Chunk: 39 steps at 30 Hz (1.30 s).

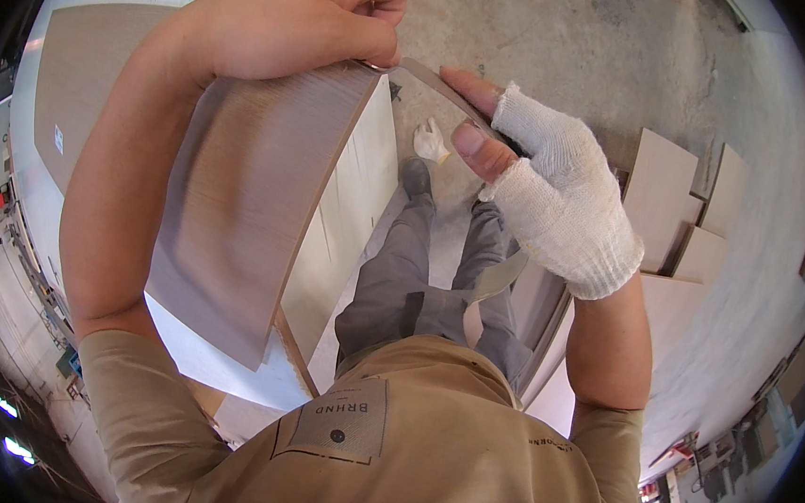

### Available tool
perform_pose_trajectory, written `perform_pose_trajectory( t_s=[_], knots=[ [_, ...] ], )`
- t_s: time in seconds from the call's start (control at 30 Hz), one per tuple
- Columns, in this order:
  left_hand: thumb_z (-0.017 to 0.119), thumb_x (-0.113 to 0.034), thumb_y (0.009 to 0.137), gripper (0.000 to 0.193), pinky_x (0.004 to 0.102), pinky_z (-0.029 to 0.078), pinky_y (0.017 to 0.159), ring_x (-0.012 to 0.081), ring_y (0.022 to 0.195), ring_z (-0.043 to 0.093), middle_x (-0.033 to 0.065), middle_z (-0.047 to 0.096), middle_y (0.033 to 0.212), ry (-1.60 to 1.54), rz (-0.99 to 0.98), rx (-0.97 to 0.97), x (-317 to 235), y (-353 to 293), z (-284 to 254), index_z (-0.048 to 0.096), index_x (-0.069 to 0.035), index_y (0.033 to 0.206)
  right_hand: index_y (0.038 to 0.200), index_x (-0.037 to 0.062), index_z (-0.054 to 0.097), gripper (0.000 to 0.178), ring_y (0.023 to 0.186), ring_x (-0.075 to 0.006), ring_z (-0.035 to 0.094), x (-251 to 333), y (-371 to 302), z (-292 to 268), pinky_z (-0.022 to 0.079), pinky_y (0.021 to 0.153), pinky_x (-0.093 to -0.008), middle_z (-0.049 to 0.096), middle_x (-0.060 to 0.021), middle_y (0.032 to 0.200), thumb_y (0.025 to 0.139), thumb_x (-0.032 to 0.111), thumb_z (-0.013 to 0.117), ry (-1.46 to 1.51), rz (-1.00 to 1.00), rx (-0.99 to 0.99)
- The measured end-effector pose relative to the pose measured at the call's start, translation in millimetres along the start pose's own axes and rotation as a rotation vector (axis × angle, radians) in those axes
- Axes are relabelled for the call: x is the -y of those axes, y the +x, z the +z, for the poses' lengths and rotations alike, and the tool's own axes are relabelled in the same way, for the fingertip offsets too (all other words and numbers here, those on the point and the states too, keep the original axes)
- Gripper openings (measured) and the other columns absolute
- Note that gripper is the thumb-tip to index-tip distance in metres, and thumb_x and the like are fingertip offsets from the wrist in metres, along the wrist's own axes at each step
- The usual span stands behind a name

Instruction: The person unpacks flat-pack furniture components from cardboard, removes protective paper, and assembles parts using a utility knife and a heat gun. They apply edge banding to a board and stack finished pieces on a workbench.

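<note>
A wood-grain panel [248, 173] lies to my left, its long edge facing me. My bare left hand [293, 21] is at the panel's far corner, fingers curled and their tips pressed together there. From that corner a thin grey-brown edging strip [439, 86] curves over to the right. My right hand [558, 193], in a white fingerless knit glove, pinches this strip between thumb and fingers. The strip's end at the left fingertips is partly covered by them, and its other end is hidden behind the right hand.
Beneath the panel stands a pale stack or cabinet side [350, 191]. A white glove [430, 142] lies on the concrete floor [571, 28] by my shoe [416, 177]. Several boards [658, 191] stand at the right. Another large panel [85, 75] is at the far left.
</note>
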State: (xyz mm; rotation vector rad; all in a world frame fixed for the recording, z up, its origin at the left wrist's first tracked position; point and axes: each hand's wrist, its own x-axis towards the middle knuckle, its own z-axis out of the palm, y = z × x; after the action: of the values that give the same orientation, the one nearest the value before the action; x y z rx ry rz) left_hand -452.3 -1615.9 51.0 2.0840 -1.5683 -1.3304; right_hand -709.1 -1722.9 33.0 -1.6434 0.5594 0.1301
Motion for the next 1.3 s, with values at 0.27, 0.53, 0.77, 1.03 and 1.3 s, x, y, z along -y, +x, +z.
perform_pose_trajectory(
  t_s=[0.27,0.53,0.77,1.03,1.3],
  knots=[
    [0.072,-0.030,0.095,0.028,0.0333,0.050,0.081,0.0167,0.094,0.062,0.0058,0.063,0.101,-0.320,0.218,-0.050,25.3,-12.9,-6.0,0.060,-0.006,0.104,0.137,-0.0020,0.067,0.046,0.080,-0.0304,0.064,-8.3,-4.1,1.0,0.052,0.077,-0.0394,0.063,-0.0193,0.088,0.100,0.025,0.066,-0.053,-0.104,-0.002],
    [0.087,-0.029,0.064,0.054,0.0435,0.046,0.090,0.0322,0.097,0.062,0.0096,0.068,0.105,0.431,0.320,-0.562,-1.2,-49.4,53.3,0.068,-0.008,0.111,0.138,-0.0028,0.066,0.046,0.081,-0.0224,0.063,-3.1,0.1,-4.9,0.052,0.078,-0.0333,0.066,-0.0140,0.090,0.101,0.025,0.067,-0.141,-0.114,0.031],
    [0.081,-0.011,0.062,0.052,0.0431,0.047,0.093,0.0335,0.102,0.065,0.0113,0.071,0.110,0.372,0.285,-0.512,-5.1,-47.9,51.2,0.068,-0.006,0.111,0.138,-0.0034,0.066,0.047,0.075,-0.0219,0.061,-11.2,2.2,-3.8,0.051,0.072,-0.0337,0.066,-0.0124,0.087,0.098,0.023,0.069,-0.138,-0.193,0.013],
    [0.080,-0.007,0.060,0.049,0.0412,0.046,0.089,0.0310,0.098,0.065,0.0101,0.072,0.108,0.353,0.296,-0.509,-3.3,-45.3,51.4,0.067,-0.005,0.108,0.140,-0.0031,0.066,0.049,0.075,-0.0101,0.055,-4.5,1.6,-9.6,0.049,0.069,-0.0277,0.066,-0.0036,0.088,0.097,0.021,0.070,0.015,-0.049,0.034],
    [0.083,-0.010,0.062,0.044,0.0416,0.047,0.083,0.0290,0.090,0.062,0.0056,0.066,0.096,0.310,0.341,-0.629,-1.0,-42.1,59.5,0.063,-0.008,0.101,0.141,-0.0007,0.067,0.052,0.072,-0.0085,0.053,-4.1,0.5,-9.0,0.047,0.066,-0.0259,0.066,-0.0028,0.088,0.097,0.025,0.073,0.000,-0.023,0.031]
  ],
)
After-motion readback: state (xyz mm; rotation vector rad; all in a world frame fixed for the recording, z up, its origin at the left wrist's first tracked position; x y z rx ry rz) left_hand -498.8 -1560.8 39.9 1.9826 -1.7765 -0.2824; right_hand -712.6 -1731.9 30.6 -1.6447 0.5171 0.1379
